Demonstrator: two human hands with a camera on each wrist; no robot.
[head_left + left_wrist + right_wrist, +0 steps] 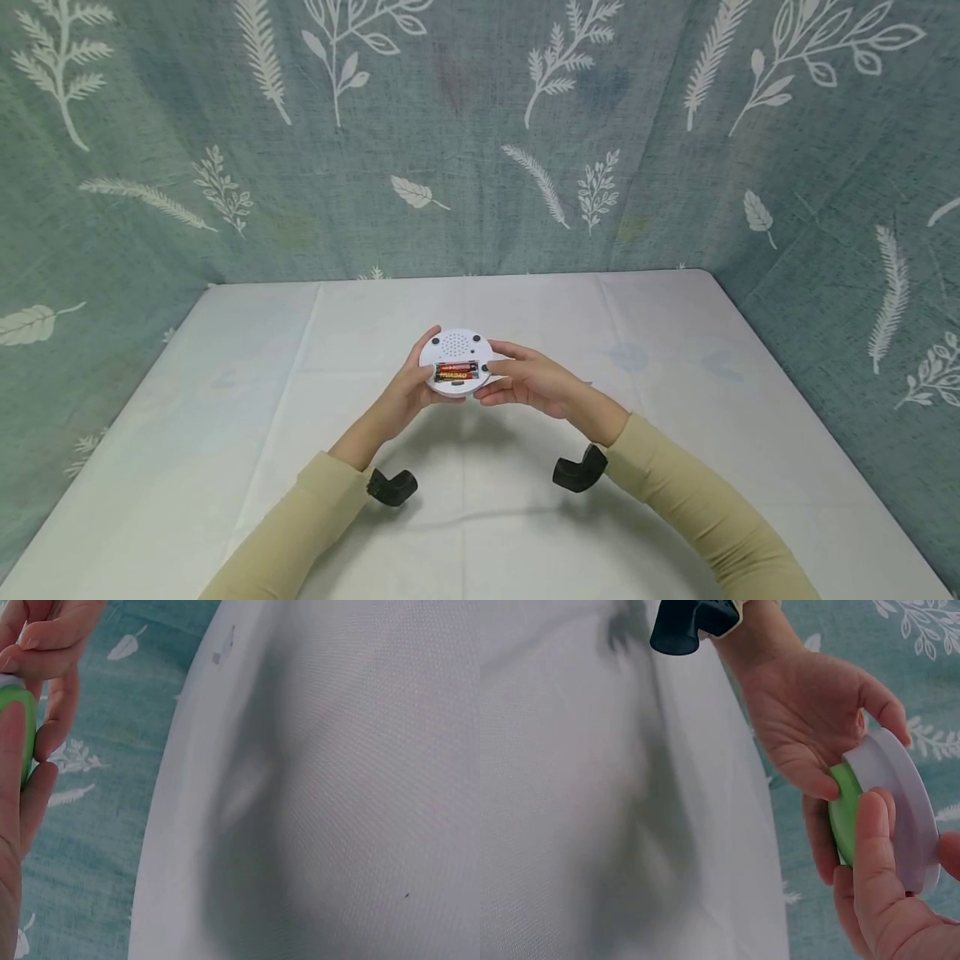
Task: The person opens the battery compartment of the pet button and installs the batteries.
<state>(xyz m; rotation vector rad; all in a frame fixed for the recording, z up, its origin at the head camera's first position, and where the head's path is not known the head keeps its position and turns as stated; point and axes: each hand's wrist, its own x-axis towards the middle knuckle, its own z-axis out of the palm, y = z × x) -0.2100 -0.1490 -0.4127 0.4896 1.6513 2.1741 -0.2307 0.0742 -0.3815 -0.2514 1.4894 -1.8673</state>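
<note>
From the left in the head view come a tan sleeve (296,517) and a black bracket (392,487) at its wrist, then the left hand (401,396), thumb on the face of a round white device (455,344) and fingers curled behind, pinching it. The device is held up above the white-covered desk (277,433), between the hands, its battery bay turned toward the head camera. Next is the right hand (536,383), thumb and fingers pinching the device's right edge, followed by a second bracket (581,469) and second sleeve (697,508). Only the head view shows the bay and the speaker holes (455,343); only the wrist views show the green part (845,814) on the device's other side. The left wrist view also shows a small pale piece (223,649) on the desk, too small to identify. Counted: one device, two batteries (457,372) side by side in the bay, three visible black feet (477,338), two hands, two sleeves, two brackets. Leaf-patterned cloth (465,158) hangs behind.
</note>
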